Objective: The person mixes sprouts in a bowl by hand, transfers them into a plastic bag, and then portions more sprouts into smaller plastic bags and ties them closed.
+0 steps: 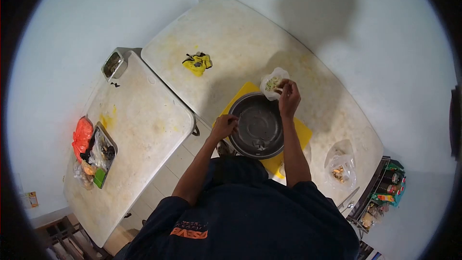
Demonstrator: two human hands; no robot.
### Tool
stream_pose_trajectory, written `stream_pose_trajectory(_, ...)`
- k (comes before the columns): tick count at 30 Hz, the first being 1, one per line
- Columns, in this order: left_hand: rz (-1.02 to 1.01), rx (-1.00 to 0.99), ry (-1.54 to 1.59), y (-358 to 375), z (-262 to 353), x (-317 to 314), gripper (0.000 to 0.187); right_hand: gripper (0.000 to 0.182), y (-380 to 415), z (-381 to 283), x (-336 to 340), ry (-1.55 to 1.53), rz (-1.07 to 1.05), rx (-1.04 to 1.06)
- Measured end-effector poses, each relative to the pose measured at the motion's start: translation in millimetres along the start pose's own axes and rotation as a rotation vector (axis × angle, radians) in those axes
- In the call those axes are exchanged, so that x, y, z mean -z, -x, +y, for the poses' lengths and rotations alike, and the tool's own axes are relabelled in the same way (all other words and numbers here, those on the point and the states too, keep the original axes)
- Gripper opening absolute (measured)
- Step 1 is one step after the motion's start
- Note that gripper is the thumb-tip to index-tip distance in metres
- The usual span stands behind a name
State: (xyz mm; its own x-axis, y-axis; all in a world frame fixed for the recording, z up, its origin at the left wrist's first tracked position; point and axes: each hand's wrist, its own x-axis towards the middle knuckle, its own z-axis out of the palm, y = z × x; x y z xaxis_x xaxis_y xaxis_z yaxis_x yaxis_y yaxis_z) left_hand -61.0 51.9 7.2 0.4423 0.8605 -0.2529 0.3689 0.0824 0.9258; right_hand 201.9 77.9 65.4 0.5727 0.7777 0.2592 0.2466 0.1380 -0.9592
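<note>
A wide dark metal bowl [255,127] stands on a yellow cutting board [304,137], with a few pale bits low inside it. My left hand [225,127] is at the bowl's left rim, its fingers curled together; whatever they hold is hidden or too small to name. Beyond the bowl's far rim sits a clear plastic bag [278,73] with pale green-white shreds, perhaps bean sprouts. My right hand [289,98] is at the bag's right side, fingers bent and closed towards its opening. What those fingers pinch cannot be made out.
A yellow-and-black cloth [197,63] lies farther back on the white table [236,33]. Near the right edge are a plastic bag of brownish pieces [339,173] and a knife [349,198]. On the left table are a metal container [114,66], a red bag [83,137] and a loaded tray [114,144].
</note>
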Motion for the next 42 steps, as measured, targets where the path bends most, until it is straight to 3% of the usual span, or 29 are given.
stream_pose_trajectory(5,0.022,-0.022,0.067,2.1,0.4,2.6,0.022,0.017,74.3,36.2,17.4,0.492,-0.396,0.029)
stream_pose_trajectory(8,0.064,0.040,0.198,1.6,1.9,2.4,0.021,0.027,105.9,102.0,16.9,0.674,-0.209,0.007)
stream_pose_trajectory(11,0.133,0.054,0.198,5.5,-10.4,6.4,0.020,0.034,102.6,117.5,-3.3,0.630,-0.191,-0.260)
stream_pose_trajectory(13,0.178,0.028,0.148,9.3,-4.7,6.4,0.020,0.037,96.8,116.5,-18.0,0.640,-0.246,-0.305)
stream_pose_trajectory(17,0.220,-0.007,0.112,7.3,-14.2,1.3,0.022,0.039,100.0,154.2,-53.7,0.562,-0.257,-0.231)
stream_pose_trajectory(20,0.210,-0.008,0.137,6.9,-16.7,0.0,0.023,0.038,110.7,141.7,-73.8,0.659,-0.350,-0.234)
stream_pose_trajectory(26,0.175,0.063,0.135,6.2,-7.8,4.6,0.022,0.032,150.1,131.3,-80.5,0.527,-0.524,-0.016)
stream_pose_trajectory(29,0.191,0.027,0.138,2.3,-16.0,1.6,0.019,0.037,166.9,104.0,-71.7,0.519,-0.740,-0.095)
stream_pose_trajectory(32,0.210,0.013,0.129,1.5,-18.7,-1.0,0.016,0.030,172.6,75.2,-54.8,0.398,-0.837,-0.262)
stream_pose_trajectory(35,0.270,0.009,0.050,4.6,-0.9,-0.6,0.015,0.029,172.3,75.8,-34.6,0.539,-1.081,-0.297)
stream_pose_trajectory(42,0.321,-0.037,-0.072,0.9,6.9,-4.9,0.014,0.027,153.9,59.1,25.5,0.792,-1.407,-0.248)
